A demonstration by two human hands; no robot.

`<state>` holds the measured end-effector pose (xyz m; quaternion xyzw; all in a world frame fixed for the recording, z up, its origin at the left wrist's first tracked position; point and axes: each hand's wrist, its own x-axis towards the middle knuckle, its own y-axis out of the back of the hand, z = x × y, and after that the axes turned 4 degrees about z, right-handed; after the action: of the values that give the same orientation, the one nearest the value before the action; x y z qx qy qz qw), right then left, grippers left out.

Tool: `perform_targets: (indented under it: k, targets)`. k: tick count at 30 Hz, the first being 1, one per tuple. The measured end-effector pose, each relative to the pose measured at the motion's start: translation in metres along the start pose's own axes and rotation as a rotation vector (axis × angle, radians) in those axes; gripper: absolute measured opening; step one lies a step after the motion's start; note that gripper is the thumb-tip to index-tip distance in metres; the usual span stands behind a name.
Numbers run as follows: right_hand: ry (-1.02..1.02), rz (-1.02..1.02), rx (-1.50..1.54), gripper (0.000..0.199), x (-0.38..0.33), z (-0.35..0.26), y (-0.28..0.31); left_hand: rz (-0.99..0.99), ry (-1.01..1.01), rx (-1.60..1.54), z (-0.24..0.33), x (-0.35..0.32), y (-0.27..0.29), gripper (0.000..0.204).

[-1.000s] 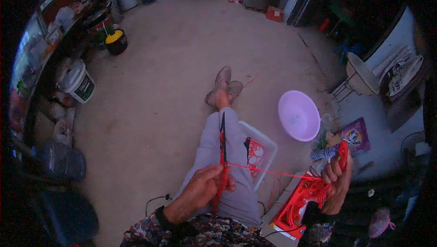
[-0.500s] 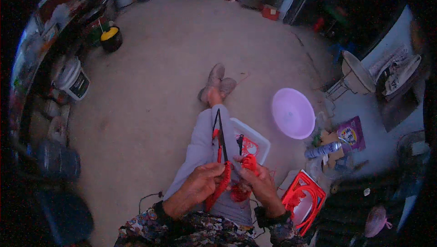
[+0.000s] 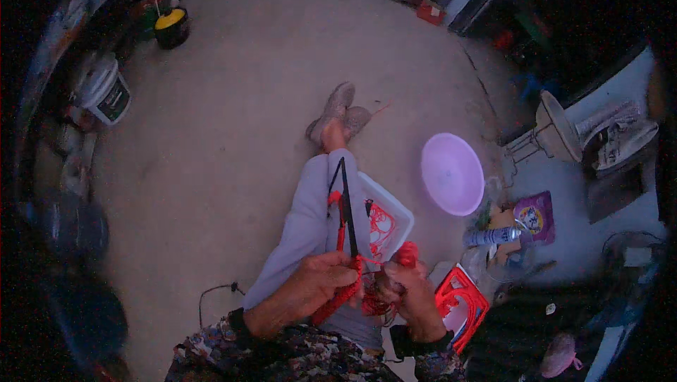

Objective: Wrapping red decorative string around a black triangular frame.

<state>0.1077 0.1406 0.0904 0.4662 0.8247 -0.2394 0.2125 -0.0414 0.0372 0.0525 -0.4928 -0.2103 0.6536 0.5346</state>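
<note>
Over my lap, my left hand [image 3: 310, 287] pinches a long, narrow black frame [image 3: 347, 213]. Red cord wrapping [image 3: 330, 309] covers the part of the frame nearest me, and more red shows along its far side. My right hand [image 3: 412, 297] is closed just to the right, gripping red cord. A short stretch of this cord runs taut from the frame to those fingers. One red cord bundle [image 3: 407, 254] bulges above my right hand; another clump of cord [image 3: 377, 304] hangs below it. The fingertips of my right hand are partly blurred.
A pale tray [image 3: 402, 218] with tangled red cord is right of my legs. Red frames [image 3: 462, 304] lie nearer my right arm. Farther right are a lilac basin [image 3: 453, 174], a bottle [image 3: 493, 235] and a purple bag [image 3: 534, 217]. A white bucket [image 3: 109, 93] stands far left.
My right hand has moved a little to the right, away from the frame, and the cord between them is now stretched out. My left hand keeps its hold. The whole view has shifted slightly.
</note>
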Motion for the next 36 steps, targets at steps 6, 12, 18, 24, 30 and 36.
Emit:
perform_targets:
  k: [6,12,18,24,30,36]
  targets:
    - [0.235,-0.072,0.051,0.021,-0.011,-0.016,-0.010,-0.065,0.047,-0.027,0.001,0.001,0.003,0.024]
    - [0.168,-0.040,0.127,0.023,-0.007,-0.009,-0.007,-0.108,0.021,-0.019,-0.001,0.000,0.011,0.022]
    - [0.150,-0.062,0.101,0.020,-0.007,0.004,0.005,-0.143,0.087,-0.088,-0.003,0.009,0.015,0.027]
    - [0.192,-0.062,-0.124,0.014,-0.009,0.016,0.008,-0.046,0.106,-0.130,-0.005,0.012,0.016,0.031]
    - [0.155,-0.057,-0.086,0.015,0.008,0.017,-0.008,-0.097,-0.029,-0.001,0.000,0.012,0.040,0.034]
    - [0.113,-0.086,-0.114,0.016,-0.002,0.026,-0.005,-0.069,-0.084,0.074,-0.010,-0.011,0.036,0.030]
